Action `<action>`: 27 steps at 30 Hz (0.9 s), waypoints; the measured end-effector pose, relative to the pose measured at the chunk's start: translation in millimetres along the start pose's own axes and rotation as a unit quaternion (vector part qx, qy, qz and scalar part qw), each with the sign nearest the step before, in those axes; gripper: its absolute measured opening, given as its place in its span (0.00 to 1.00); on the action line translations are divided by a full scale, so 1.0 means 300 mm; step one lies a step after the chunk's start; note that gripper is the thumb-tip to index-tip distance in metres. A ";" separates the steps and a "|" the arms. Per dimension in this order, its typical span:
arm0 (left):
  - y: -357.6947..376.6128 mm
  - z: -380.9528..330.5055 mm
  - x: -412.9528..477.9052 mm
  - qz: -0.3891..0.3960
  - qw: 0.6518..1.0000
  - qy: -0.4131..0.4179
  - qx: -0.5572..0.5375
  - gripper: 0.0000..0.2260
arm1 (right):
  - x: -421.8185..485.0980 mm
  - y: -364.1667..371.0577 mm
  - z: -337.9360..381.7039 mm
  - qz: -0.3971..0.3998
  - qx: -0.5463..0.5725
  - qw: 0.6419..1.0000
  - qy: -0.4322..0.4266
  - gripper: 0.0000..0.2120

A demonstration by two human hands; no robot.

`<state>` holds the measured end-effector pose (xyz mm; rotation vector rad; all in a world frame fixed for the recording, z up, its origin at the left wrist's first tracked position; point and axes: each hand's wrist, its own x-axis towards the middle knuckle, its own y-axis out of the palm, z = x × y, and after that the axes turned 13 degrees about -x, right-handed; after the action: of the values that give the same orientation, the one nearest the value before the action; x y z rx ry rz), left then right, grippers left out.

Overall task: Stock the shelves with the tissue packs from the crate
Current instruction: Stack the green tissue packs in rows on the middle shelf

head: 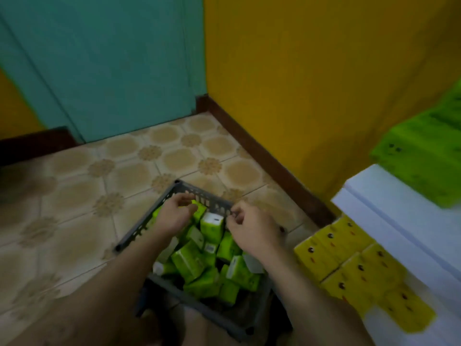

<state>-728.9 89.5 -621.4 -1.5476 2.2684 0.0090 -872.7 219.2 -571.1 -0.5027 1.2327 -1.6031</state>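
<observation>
Forearms (119, 283) reach into the grey crate (139, 231) of jumbled green tissue packs (192, 265), left hand (174, 216) curled round one by the far wall, right hand (252, 228) with hold unclear; a loose pinch could drop it.

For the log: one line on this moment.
left hand over packs | right hand at crate rim | grips unclear
</observation>
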 end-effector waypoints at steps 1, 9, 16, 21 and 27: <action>-0.034 0.060 0.037 -0.009 0.999 -0.030 0.014 0.09 | 0.033 0.052 -0.012 0.034 0.008 0.999 0.006 0.12; -0.145 0.459 0.290 -0.110 0.961 -0.241 0.080 0.27 | 0.307 0.232 -0.056 0.133 0.066 0.987 0.058 0.12; -0.149 0.687 0.426 -0.288 0.858 -0.377 -0.198 0.35 | 0.410 0.319 -0.037 0.192 0.064 0.979 0.031 0.14; -0.134 0.731 0.424 -0.187 0.826 -0.416 -0.330 0.25 | 0.404 0.339 -0.024 0.176 0.082 0.981 0.022 0.15; -0.133 0.570 0.313 -0.246 0.876 -0.335 -0.245 0.23 | 0.324 0.300 -0.034 0.190 0.059 0.980 0.020 0.17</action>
<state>-668.6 28.0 -800.9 -1.9289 1.3399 0.8928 -878.8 141.0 -678.3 -0.1461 1.1735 -1.3541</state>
